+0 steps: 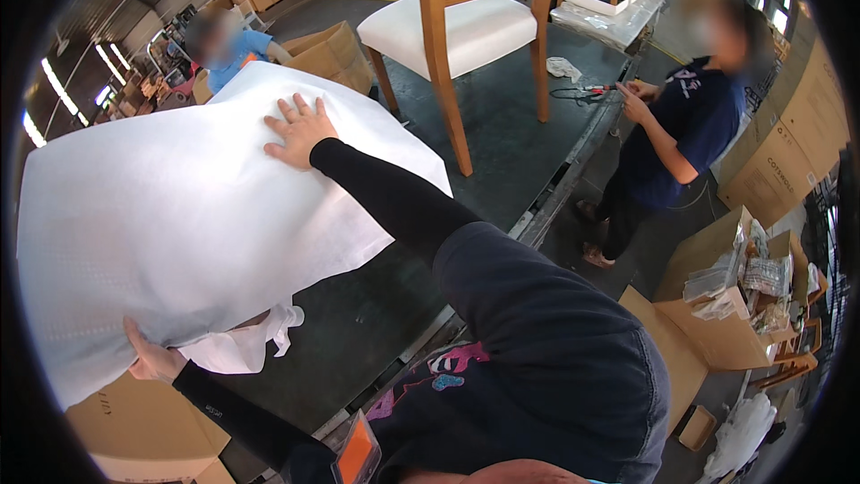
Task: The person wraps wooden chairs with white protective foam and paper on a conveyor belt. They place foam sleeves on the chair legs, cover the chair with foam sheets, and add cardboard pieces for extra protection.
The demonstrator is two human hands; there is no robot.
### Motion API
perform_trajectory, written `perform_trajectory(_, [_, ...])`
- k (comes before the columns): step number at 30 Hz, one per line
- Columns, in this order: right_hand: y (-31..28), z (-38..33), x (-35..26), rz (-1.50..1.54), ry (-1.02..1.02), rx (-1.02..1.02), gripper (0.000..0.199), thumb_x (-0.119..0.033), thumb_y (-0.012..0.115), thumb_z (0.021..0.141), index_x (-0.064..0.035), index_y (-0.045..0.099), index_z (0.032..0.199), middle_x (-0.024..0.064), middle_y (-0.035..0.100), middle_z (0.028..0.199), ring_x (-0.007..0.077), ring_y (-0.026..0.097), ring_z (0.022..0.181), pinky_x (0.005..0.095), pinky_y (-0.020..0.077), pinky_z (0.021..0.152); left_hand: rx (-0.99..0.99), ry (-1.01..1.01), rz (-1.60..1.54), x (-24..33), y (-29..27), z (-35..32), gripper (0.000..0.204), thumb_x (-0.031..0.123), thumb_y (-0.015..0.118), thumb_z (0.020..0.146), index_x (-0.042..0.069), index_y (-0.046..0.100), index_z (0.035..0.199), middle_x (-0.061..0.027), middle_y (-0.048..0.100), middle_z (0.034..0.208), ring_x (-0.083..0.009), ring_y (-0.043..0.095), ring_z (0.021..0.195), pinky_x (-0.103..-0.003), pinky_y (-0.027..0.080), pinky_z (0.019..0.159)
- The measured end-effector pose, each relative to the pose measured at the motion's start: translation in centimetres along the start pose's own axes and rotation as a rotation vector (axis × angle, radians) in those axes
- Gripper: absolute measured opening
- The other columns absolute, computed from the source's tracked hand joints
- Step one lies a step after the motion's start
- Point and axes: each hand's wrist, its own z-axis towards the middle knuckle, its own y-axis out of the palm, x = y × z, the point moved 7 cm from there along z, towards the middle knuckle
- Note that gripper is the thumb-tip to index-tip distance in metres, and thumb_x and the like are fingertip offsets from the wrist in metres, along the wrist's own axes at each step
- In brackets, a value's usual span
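A large white foam wrapping sheet is draped over a bulky object on the dark work table. My right hand lies flat on top of the sheet near its far edge, fingers spread. My left hand grips the sheet's lower near edge, with bunched white material hanging beside it. Both forearms wear black sleeves.
A wooden chair with a white cushion stands on the table beyond the sheet. A person in dark blue stands at the right; another in light blue is behind the sheet. Cardboard boxes sit right and bottom left.
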Motion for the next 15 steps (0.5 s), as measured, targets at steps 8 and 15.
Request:
perform_trajectory(8, [-1.0,-0.2,0.2,0.022,0.009,0.019,0.066,-0.061,0.042,0.094,-0.0271,0.043,0.151,0.0129,0.026,0.163,0.0374,0.017,0.151,0.0623,0.0099,0.119,-0.002,0.024,-0.018,-0.4,0.2,0.4,0.048,0.005,0.076,0.084,-0.010,0.058,0.125,-0.0207,0.060,0.132,-0.0290,0.063,0.110,-0.041,0.056,0.095])
perform_trajectory(15, [-0.3,0.4,-0.6,-0.003,-0.010,0.019,0.068,-0.063,0.040,0.095,-0.0269,0.042,0.152,0.0135,0.027,0.163,0.0385,0.018,0.151,0.0635,0.0122,0.118,0.016,0.049,0.008,-1.1,-1.9,1.9,0.049,0.004,0.077,0.083,-0.012,0.057,0.125,-0.0204,0.060,0.131,-0.0278,0.063,0.108,-0.041,0.056,0.094])
